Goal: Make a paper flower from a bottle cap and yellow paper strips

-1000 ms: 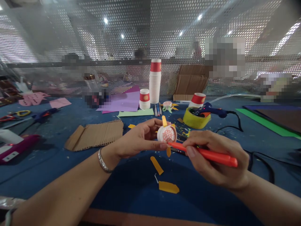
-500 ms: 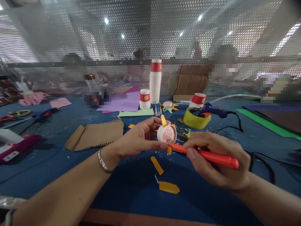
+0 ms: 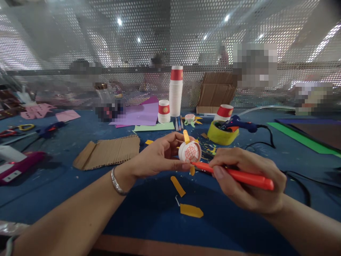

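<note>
My left hand [image 3: 170, 154] is closed round a small white paper cup piece [image 3: 190, 151], its flat round face turned toward me and to the right. Red crossing lines are drawn on that face, and yellow-orange paper strips [image 3: 185, 136] stick out at its top and bottom. In my right hand [image 3: 247, 181] is a red marker [image 3: 239, 176], its tip at the lower edge of the drawn face. Loose yellow-orange paper pieces [image 3: 191, 210] lie on the blue table below my hands. My left fingertips behind the cup piece are partly hidden.
Corrugated cardboard [image 3: 109, 151] lies left of my hands. Behind stand a tall stack of paper cups [image 3: 176, 92], several markers [image 3: 179, 123] and a similar decorated piece [image 3: 190, 119]. At right, a blue glue gun [image 3: 241, 124] rests on a yellow tape roll [image 3: 223, 137], its cord trailing.
The marker and my right hand have shifted slightly right. The cup piece has turned a little, and the red lines reach further toward its lower edge.
</note>
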Available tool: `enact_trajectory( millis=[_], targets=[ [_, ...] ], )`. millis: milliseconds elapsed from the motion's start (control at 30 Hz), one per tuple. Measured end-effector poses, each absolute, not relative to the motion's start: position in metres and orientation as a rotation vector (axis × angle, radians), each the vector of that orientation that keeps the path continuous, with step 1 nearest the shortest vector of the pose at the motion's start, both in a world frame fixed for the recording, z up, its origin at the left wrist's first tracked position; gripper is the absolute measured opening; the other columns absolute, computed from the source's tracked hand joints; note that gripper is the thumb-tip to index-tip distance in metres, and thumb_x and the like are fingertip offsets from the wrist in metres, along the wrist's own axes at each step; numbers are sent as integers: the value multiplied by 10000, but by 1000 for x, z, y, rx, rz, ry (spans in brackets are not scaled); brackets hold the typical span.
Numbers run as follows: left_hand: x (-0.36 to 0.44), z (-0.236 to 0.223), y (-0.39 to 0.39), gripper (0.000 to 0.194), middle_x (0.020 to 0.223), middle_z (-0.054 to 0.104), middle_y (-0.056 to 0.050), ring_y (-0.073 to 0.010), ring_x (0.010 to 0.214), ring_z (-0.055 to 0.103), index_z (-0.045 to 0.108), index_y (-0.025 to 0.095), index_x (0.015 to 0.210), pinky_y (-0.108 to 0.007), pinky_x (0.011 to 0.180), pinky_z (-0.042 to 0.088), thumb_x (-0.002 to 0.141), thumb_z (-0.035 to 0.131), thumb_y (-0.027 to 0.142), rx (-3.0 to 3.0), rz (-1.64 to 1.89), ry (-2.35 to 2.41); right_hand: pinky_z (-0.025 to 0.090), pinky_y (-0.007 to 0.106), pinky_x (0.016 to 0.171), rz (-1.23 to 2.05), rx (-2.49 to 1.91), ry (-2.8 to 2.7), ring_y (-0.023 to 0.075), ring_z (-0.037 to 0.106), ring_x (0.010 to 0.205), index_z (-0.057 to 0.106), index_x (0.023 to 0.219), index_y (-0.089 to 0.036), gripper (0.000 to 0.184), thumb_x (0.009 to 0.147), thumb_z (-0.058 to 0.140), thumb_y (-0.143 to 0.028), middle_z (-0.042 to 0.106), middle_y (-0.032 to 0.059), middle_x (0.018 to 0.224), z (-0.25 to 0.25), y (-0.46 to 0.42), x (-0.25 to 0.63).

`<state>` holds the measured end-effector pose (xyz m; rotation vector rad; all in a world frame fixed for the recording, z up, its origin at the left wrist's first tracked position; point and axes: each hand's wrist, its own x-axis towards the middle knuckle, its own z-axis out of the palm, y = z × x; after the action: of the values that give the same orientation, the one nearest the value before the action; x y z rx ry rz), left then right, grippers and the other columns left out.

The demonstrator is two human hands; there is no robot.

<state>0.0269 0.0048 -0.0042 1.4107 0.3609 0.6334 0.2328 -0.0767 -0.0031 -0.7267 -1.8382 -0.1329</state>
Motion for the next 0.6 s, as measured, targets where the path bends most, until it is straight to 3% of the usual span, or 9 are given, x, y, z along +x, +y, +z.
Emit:
enact_trajectory(
  millis=[300, 600],
  targets=[
    [28, -5, 7, 438, 1093, 661, -50, -153, 995, 625, 595, 182, 1083, -315, 914, 487, 734, 852, 115, 1443, 649, 366, 528, 256, 501, -175, -708, -1824, 124, 653, 525, 619, 843, -224, 187, 786, 609, -47, 687, -24, 677, -2, -78, 234],
    [30, -7, 7, 458, 1054, 676, -28, -148, 971, 640, 581, 196, 1043, -284, 841, 508, 698, 871, 115, 1410, 611, 350, 545, 270, 515, -151, -686, -1815, 123, 646, 530, 618, 864, -223, 197, 805, 590, -37, 686, -7, 689, -3, -77, 231]
  ],
)
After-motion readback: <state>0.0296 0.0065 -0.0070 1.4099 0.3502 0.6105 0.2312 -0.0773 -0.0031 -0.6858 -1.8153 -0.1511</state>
